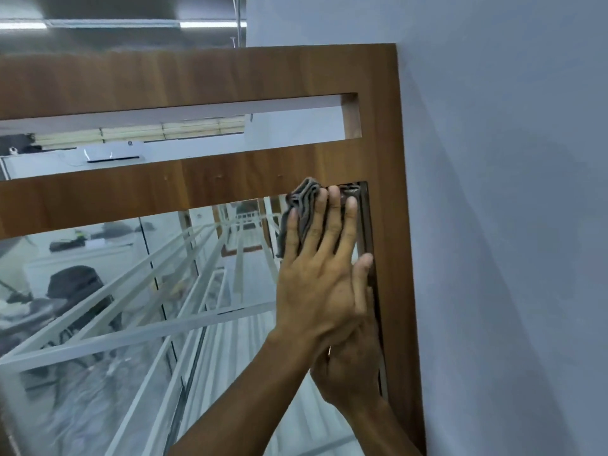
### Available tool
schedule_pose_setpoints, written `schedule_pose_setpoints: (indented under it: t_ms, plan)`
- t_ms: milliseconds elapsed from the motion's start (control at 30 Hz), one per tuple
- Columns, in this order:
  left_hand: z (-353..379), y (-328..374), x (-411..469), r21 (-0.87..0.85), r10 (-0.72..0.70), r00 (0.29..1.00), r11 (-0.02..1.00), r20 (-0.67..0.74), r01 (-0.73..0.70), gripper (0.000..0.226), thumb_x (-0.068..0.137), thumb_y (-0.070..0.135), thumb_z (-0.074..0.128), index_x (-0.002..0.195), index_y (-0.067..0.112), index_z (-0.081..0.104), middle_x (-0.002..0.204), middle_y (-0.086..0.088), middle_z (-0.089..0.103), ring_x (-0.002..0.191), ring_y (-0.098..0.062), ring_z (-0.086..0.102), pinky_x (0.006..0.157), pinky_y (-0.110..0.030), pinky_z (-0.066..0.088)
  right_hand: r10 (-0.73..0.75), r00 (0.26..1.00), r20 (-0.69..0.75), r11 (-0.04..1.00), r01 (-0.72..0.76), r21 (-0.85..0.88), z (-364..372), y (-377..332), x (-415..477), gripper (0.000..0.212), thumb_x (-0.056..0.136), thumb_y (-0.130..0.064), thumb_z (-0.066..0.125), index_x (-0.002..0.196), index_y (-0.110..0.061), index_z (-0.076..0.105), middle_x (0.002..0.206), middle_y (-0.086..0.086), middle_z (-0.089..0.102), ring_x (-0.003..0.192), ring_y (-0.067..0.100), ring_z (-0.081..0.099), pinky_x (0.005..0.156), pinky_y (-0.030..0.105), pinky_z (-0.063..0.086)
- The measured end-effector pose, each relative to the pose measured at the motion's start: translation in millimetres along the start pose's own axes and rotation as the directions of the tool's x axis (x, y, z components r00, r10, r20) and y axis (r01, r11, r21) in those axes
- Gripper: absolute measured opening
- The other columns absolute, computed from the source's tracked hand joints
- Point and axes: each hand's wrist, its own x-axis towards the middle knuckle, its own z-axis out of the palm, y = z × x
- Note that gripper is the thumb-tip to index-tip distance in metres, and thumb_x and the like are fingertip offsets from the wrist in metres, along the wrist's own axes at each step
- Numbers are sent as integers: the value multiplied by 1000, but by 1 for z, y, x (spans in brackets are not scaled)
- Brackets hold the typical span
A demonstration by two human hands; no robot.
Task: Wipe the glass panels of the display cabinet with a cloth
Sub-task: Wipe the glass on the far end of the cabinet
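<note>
Grey cloth (302,209) bunched at the top right corner of the glass panel (210,291), pressed flat there under the left hand (320,281); grip spread, fingers (333,212) splayed over the folds, fingertips reaching the wooden frame (391,225) where rail and upright meet; thumb side of the cloth spilling out leftward onto the glass. Lower down, right hand (352,366) laid against the same panel beside the dark channel along the frame, largely covered by the left wrist; grip there cannot be told. Wiping step plainly in hand, working the upper corner; most of the panel below and to the left apparently not yet covered. Next, probably: firm pressure kept on the cloth while dragging down or across, with folds tucked into the corner edge. Behind the glass, white shelf rails (138,327) and reflections; to the right, bare grey wall (510,192).
</note>
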Motion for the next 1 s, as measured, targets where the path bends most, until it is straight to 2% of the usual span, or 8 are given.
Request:
schedule_pose_setpoints:
  t_ms: [67,167,333,567,700,833,933,1000]
  plan:
    - [1,5,5,-9,11,1000,1000,28,-10,69,104,40,31,164,9,17,173,-10,5,160,-21,-6,129,-48,-6,-14,1000,-5,1000,14,-18,0,2,-10,50,103,-25,46,146,1,47,159,14,41,151,29,36,118,48,36]
    - [-1,2,5,4,51,997,999,59,-51,68,104,37,32,164,9,16,173,-9,5,160,-22,-5,129,-48,-6,-20,1000,-14,1000,20,-4,1,0,-10,51,108,-35,35,150,-8,39,161,6,36,155,21,28,124,40,29]
    - [-8,-21,4,75,224,968,969,116,-234,64,105,33,31,165,12,17,173,-9,6,161,-22,0,130,-49,0,4,1000,20,994,-2,-110,-1,-2,-17,55,110,-39,30,158,-11,31,167,6,26,158,25,20,129,34,14]
    - [-10,-23,0,71,248,959,963,140,-260,69,100,34,27,164,11,18,172,-12,6,160,-26,1,129,-51,-2,-1,1000,19,996,2,-87,-1,-3,-17,59,106,-32,38,161,-16,24,171,3,19,157,27,21,129,36,14]
    - [-6,-19,-1,74,236,964,966,121,-246,71,99,37,22,165,11,15,173,-13,2,160,-26,-2,129,-52,-3,-14,1000,-22,995,12,-99,0,-2,-18,59,108,-37,34,163,-23,19,171,-1,18,157,25,21,129,35,14]
    - [-4,-22,-17,73,293,947,950,134,-305,65,106,34,29,164,10,15,173,-12,2,160,-25,-4,129,-52,-1,-25,999,-24,997,23,-69,1,0,-18,61,108,-35,36,164,-23,15,172,-3,13,158,27,20,130,37,14]
    - [-19,-52,-24,133,373,915,910,154,-393,59,109,35,27,164,16,23,172,-10,9,161,-25,2,130,-52,4,-29,1000,4,995,29,-93,-2,-3,-17,60,106,-30,36,162,-15,22,172,2,16,158,27,19,130,39,13]
    - [-27,-64,-23,159,282,955,943,88,-293,59,107,36,27,163,18,26,172,-10,12,160,-26,5,129,-53,4,-30,1000,7,994,31,-109,-3,-4,-15,58,106,-30,33,160,-10,27,172,4,18,158,26,18,130,39,13]
